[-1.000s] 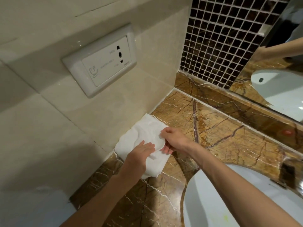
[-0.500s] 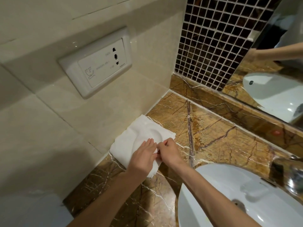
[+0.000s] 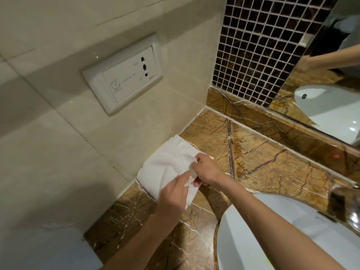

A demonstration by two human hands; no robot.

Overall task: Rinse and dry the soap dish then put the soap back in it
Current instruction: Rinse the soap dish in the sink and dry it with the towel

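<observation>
On the brown marble counter (image 3: pixel 263 164), mid-frame, our left hand (image 3: pixel 173 193) pinches a white towel (image 3: pixel 165 164) while our right hand (image 3: pixel 207 169) grips the pale, towel-wrapped soap dish (image 3: pixel 192 171).

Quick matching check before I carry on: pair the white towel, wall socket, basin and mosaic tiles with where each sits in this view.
Things:
1. white towel
2. wall socket
3. basin
4. mosaic tiles

Places:
A. lower right, set into the marble counter
B. upper right, beside the mirror
C. on the counter against the left wall, under both hands
D. on the cream wall, above the counter

Pairs: 1-C, 2-D, 3-A, 4-B
</observation>
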